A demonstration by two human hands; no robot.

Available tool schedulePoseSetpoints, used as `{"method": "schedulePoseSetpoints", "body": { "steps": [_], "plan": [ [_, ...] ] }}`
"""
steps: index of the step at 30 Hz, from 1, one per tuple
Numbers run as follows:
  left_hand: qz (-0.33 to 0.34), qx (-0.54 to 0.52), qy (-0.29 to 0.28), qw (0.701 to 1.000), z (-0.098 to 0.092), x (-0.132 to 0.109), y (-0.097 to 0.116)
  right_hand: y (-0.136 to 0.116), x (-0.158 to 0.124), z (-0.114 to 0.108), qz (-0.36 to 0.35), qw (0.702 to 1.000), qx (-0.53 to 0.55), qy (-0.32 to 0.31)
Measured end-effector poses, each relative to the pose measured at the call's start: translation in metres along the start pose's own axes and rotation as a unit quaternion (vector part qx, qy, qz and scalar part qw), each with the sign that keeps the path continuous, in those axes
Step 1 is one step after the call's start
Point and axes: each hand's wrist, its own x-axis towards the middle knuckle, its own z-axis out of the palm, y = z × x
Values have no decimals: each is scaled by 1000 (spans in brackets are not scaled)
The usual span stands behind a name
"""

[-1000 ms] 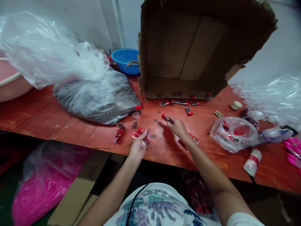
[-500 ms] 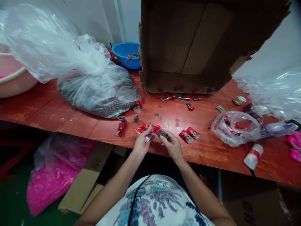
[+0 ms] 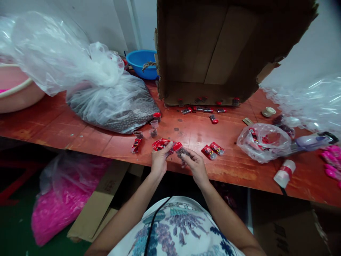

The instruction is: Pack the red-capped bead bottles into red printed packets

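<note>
My left hand [image 3: 159,160] is closed on several red printed plastic wrappers [image 3: 160,143], its thumb lying across them. My right hand [image 3: 196,164] pinches a small clear container with a red lid [image 3: 181,150], filled with dark beads. The lid end meets the wrappers between my hands, but I cannot tell whether it is inside one. Left of my hands lie a red wrapped packet [image 3: 136,145] and small open cups [image 3: 153,132], some with dark contents. To the right, two wrapped packets [image 3: 209,152] rest side by side on the red table [image 3: 186,128].
A torn cardboard box [image 3: 191,42] stands behind, with red-capped containers [image 3: 201,109] along its front. At left sits a clear bag of dark beads [image 3: 114,110]. An open plastic bag [image 3: 263,144] holds red packets at right. Beyond the beads is a blue basin [image 3: 142,64].
The container in my right hand has shifted slightly, and my left fingers have adjusted on the wrappers. The whole view has moved a little.
</note>
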Motion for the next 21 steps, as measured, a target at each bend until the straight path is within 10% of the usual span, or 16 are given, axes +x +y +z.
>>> {"method": "schedulePoseSetpoints", "body": {
  "steps": [21],
  "plan": [
    [26, 95, -139, 985, -10, -7, 6, -9, -6, -12, -101, 978, -180, -20]
  ]
}}
